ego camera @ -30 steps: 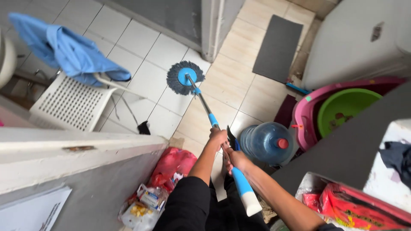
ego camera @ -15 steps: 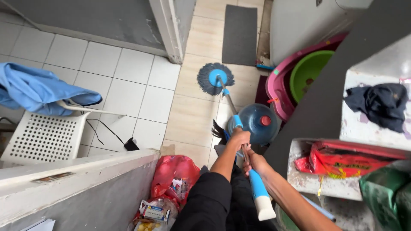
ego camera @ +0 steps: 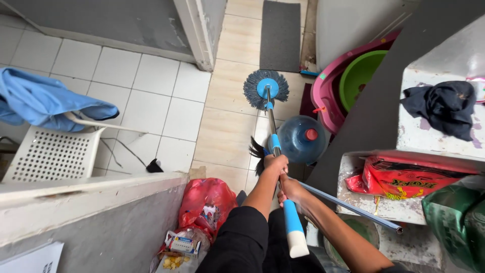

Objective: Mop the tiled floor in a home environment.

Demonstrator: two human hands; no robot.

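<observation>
Since 0.5 s ago, mop head point(ego camera: 266, 89) has slid a bit right on beige tiles, nearer pink basin point(ego camera: 328, 96). Left hand point(ego camera: 276, 164) & right hand point(ego camera: 290, 188) both clench mop handle point(ego camera: 277, 151) beside water jug point(ego camera: 301, 138). Mid-stroke, likely; next pass needs steering clear of jug.

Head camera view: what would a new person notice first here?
Most striking is the blue spin mop, its round head on the beige tiles at top centre, held by the left hand and right hand. Beside its pole lies a blue water jug; a blue cloth drapes a white chair at left.
</observation>
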